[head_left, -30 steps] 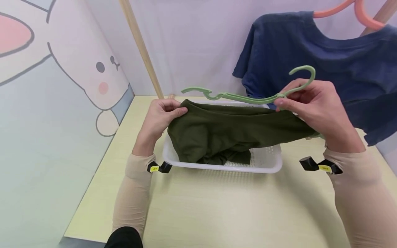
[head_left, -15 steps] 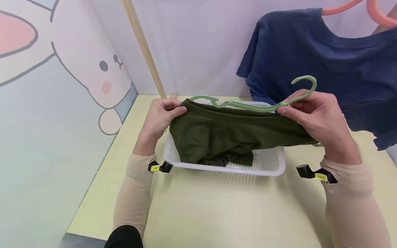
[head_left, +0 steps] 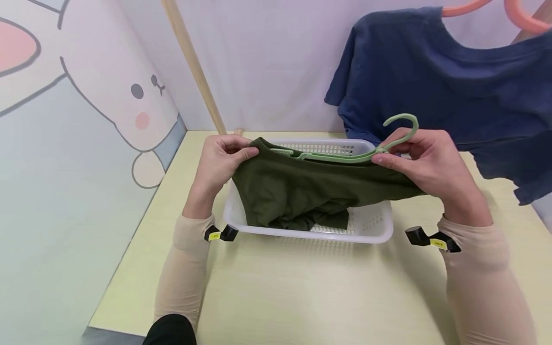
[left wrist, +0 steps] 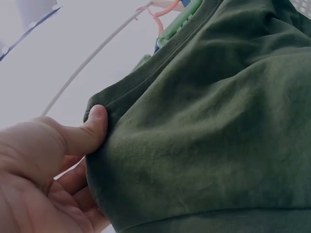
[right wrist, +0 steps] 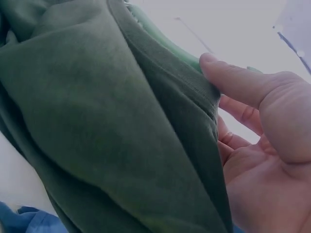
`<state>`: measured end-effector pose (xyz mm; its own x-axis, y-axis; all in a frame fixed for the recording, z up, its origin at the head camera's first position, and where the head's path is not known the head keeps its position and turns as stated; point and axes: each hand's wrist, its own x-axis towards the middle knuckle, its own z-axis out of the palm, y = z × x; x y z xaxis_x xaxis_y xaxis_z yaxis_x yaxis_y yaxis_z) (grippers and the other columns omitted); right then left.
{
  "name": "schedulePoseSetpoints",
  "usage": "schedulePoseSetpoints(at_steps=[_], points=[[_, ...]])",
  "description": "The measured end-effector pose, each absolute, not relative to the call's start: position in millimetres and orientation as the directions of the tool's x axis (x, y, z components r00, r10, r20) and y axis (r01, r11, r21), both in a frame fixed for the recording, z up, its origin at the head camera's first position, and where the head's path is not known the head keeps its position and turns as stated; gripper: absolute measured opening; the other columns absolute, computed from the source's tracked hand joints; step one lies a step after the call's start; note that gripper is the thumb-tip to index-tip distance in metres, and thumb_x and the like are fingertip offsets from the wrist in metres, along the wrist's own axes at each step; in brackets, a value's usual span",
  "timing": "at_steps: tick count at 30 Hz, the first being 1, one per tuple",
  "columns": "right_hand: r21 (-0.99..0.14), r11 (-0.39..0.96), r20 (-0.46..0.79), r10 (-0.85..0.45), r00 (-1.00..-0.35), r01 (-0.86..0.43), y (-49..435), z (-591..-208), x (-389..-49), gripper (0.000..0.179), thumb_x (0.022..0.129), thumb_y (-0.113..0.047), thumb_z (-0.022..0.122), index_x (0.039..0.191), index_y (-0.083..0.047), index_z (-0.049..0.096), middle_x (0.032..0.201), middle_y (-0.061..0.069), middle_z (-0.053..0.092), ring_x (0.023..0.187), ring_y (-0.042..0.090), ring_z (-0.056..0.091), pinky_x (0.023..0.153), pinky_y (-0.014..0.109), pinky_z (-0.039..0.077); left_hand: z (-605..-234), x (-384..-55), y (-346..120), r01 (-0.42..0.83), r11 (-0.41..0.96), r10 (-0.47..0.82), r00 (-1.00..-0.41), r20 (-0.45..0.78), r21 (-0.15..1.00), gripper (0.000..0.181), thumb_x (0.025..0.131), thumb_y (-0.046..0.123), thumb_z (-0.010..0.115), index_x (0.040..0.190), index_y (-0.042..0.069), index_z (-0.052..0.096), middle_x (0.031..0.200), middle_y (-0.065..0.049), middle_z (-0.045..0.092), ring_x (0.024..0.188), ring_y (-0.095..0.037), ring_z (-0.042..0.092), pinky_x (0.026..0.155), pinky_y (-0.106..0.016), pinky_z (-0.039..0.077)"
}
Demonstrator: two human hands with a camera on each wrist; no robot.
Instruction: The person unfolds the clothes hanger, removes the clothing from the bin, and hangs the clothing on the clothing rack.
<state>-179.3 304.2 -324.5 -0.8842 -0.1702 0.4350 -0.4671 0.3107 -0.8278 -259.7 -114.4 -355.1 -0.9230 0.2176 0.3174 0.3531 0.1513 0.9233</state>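
A dark green shirt (head_left: pixel 310 184) hangs stretched between my two hands in the head view, its lower folds inside the white basket (head_left: pixel 366 238). My left hand (head_left: pixel 219 160) pinches the left end of its neckline between thumb and fingers. With thumb and fingers, my right hand (head_left: pixel 424 158) grips a light green clothes hanger (head_left: pixel 334 158) near its hook, right at the neckline's other end. The hanger's left arm dips behind the front edge of the neckline, into the opening. In the right wrist view, my thumb presses the hanger against the shirt's edge (right wrist: pixel 194 80).
A navy T-shirt (head_left: pixel 414 76) hangs on an orange hanger (head_left: pixel 523 19) at the upper right, behind my right hand. A wooden pole (head_left: pixel 196 67) slants up at the back left. The pale table (head_left: pixel 302 287) meets a painted wall (head_left: pixel 77 191) on the left.
My right hand has moved down and left with the hanger. The hanger's left tip, earlier above the shirt, is now down inside the neckline. The left hand has stayed nearly still.
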Motion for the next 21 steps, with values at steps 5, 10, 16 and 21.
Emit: schedulePoseSetpoints(at_steps=[5,10,16,21], points=[[-0.786,0.405,0.43,-0.185,-0.884,-0.467,298,-324,-176,0.017,0.087,0.013,0.089,0.099,0.002,0.086,0.09,0.003,0.08,0.075,0.009,0.071,0.062,0.018,0.05,-353,-257,-109,0.445,0.186,0.29,-0.876,0.384,0.876,0.009,0.09,0.001,0.093,0.099,0.002,0.089,0.095,-0.006,0.084,0.078,-0.014,0.075,0.071,-0.026,0.059],[-0.745,0.473,0.423,-0.212,-0.881,-0.472,287,-323,-172,0.019,0.087,0.007,0.092,0.099,-0.006,0.087,0.084,0.0,0.079,0.072,0.008,0.068,0.061,0.019,0.047,-351,-253,-100,0.473,0.138,0.374,-0.839,0.396,0.87,0.011,0.09,0.0,0.093,0.1,0.003,0.089,0.103,-0.016,0.084,0.082,-0.016,0.078,0.074,-0.027,0.062],[-0.732,0.495,0.409,-0.23,-0.883,-0.468,266,-327,-173,0.019,0.087,-0.001,0.095,0.097,-0.013,0.086,0.081,0.001,0.074,0.072,0.011,0.067,0.065,0.019,0.05,-350,-250,-94,0.467,0.126,0.419,-0.824,0.38,0.875,0.013,0.091,0.001,0.092,0.102,0.004,0.09,0.101,-0.006,0.085,0.083,-0.015,0.078,0.075,-0.027,0.062],[-0.744,0.489,0.397,-0.225,-0.89,-0.455,245,-330,-179,0.016,0.088,-0.007,0.096,0.09,-0.015,0.083,0.079,0.001,0.071,0.07,0.01,0.067,0.061,0.021,0.049,-352,-249,-92,0.47,0.133,0.457,-0.811,0.367,0.873,0.012,0.092,0.002,0.091,0.104,0.004,0.09,0.102,-0.005,0.085,0.087,-0.013,0.078,0.078,-0.026,0.061]])
